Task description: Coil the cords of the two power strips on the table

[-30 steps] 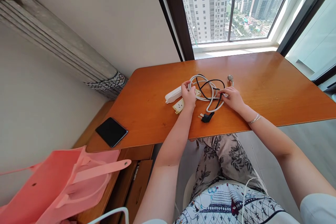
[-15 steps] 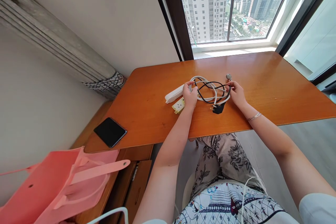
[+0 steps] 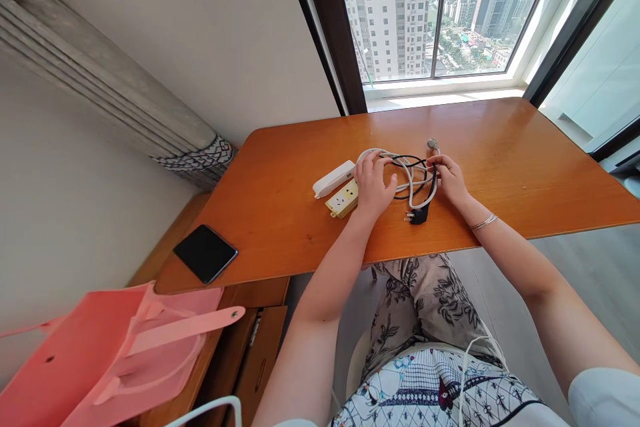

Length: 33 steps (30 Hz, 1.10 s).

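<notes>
On the wooden table, a tangle of white and black power cords point(image 3: 412, 180) lies between my two hands. My left hand point(image 3: 374, 185) rests over the left side of the coils, fingers apart. My right hand point(image 3: 448, 177) pinches the cords at their right side. A black plug point(image 3: 419, 215) with metal prongs lies at the near side of the tangle, and a grey-white plug point(image 3: 433, 145) sticks out at the far side. Left of my left hand lie a white power strip point(image 3: 334, 179) and a yellowish power strip point(image 3: 343, 199), its right end partly hidden by that hand.
A black tablet or phone point(image 3: 205, 253) lies at the left end of the table point(image 3: 280, 213). A pink bag point(image 3: 125, 353) stands open at the lower left, beside a wooden drawer unit point(image 3: 263, 347). A window point(image 3: 440, 20) is beyond the far edge.
My left hand has let go of the cords, spread its fingers and moved slightly right over the coils. More of the yellowish strip shows. The black plug has turned and shifted slightly.
</notes>
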### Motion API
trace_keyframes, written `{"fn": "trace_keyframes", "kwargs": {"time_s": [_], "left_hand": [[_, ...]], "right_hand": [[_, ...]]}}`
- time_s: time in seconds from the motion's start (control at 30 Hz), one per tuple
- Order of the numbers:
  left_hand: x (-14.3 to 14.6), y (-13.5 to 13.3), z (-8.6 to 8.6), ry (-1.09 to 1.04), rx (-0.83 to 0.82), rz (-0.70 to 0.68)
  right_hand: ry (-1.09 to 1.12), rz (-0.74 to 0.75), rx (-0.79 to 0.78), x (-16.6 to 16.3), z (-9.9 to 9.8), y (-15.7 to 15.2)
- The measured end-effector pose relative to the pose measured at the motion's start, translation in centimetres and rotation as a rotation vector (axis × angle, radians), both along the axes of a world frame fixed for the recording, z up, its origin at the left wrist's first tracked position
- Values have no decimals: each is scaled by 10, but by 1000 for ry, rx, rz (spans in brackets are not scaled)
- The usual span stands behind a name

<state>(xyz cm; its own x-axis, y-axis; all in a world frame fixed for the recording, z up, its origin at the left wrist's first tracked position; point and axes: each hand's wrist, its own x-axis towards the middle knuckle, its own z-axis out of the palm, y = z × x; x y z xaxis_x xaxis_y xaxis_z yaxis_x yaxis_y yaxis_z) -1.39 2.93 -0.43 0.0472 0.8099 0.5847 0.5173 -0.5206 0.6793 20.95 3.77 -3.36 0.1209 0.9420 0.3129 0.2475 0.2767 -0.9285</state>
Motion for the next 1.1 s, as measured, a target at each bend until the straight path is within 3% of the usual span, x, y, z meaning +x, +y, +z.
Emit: {"fn": "trace_keyframes", "kwargs": {"time_s": [0.13, 0.33, 0.6, 0.77, 0.93, 1.1], "left_hand": [[-19, 23, -13, -52, -123, 189], [-30, 34, -17, -143, -167, 184], [-18, 31, -7, -728, -286, -36], [-16, 30, 3, -1014, -379, -93], [-19, 27, 9, -1099, -349, -112], [-20, 26, 1, -945, -211, -173]], "right_hand": [[-18, 26, 27, -1, -1, -2], [-9, 79, 164, -7, -2, -7], [-81, 77, 290, -6, 4, -12], [-107, 87, 307, -6, 10, -17], [-137, 21, 244, -4, 14, -20], [-139, -21, 179, 3, 11, -13]]}}
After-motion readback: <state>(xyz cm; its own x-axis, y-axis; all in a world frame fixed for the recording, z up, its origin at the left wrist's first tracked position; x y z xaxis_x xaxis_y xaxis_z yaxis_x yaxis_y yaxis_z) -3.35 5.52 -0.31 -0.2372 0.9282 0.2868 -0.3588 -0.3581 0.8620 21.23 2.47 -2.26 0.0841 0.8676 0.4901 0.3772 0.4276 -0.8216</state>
